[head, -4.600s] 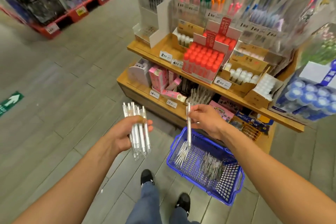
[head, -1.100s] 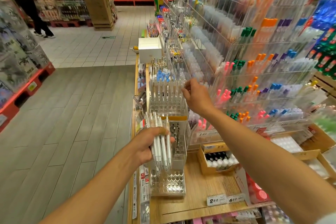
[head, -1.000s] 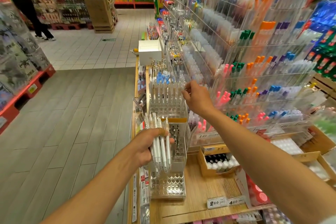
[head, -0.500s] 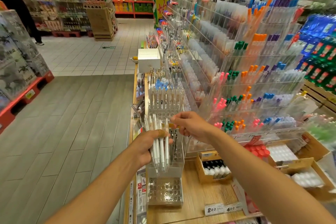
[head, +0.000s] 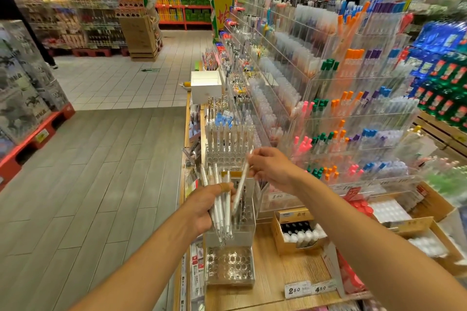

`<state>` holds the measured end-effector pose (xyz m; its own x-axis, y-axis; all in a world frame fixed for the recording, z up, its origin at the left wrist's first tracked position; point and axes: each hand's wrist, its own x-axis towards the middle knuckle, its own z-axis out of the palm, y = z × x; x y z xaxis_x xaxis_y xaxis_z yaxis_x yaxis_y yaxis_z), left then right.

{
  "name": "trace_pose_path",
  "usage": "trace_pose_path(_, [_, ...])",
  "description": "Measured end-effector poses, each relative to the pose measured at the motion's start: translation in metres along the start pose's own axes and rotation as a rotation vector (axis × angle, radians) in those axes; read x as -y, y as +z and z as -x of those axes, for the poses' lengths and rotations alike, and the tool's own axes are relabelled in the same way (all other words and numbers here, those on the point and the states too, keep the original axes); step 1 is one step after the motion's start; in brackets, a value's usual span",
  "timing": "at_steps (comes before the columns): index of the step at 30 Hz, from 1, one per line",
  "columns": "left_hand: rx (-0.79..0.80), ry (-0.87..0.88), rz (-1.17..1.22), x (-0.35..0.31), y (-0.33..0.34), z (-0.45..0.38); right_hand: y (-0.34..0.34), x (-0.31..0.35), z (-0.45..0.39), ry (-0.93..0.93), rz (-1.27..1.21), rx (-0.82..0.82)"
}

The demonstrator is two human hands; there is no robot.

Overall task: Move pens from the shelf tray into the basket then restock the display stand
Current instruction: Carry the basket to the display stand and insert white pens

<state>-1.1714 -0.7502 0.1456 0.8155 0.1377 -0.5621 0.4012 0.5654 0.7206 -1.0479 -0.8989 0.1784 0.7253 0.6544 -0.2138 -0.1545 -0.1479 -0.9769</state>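
A: Two hands up over the display stand [head: 228,212]. Left hand [head: 202,206] wrapped round a bundle of white pens [head: 220,209], tips pointing down, forearm coming in from lower left.

B: Right?

A: Right hand [head: 271,168] pinches a single pen [head: 241,185] by its top end, pen tilted, lower tip just beside the bundle, wrist bent inward.

B: Change from half a second back?

A: Right hand then sat at the bundle's top with no separate pen showing; now one pen is drawn out and angled away. Left grip same.

B: Materials?

A: Stand is clear acrylic, stepped tiers with round holes; lowest tier [head: 229,265] shows bare holes, top tier [head: 228,139] carries upright pens. Pens slim, white plastic. Stand sits on a wooden shelf [head: 267,283] with price tags [head: 309,289]. Basket not in view
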Motion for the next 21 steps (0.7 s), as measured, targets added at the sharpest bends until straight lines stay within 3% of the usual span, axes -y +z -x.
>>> trace_pose_path(5, [-0.025,-0.001,0.092,0.003,-0.01,0.0,-0.023,0.031,-0.008,-0.353,0.233,-0.451])
trace_pose_path(7, [-0.033,-0.01,0.083,0.003,-0.013,0.001,-0.029,0.037,-0.014,-0.454,0.408,-0.531])
trace_pose_path(11, [-0.024,-0.02,0.084,0.001,-0.013,0.003,-0.025,0.035,-0.022,-0.45,0.632,-0.517])
trace_pose_path(21, [-0.035,-0.012,0.041,-0.002,-0.013,0.009,-0.017,0.017,-0.04,-0.349,0.758,-0.473])
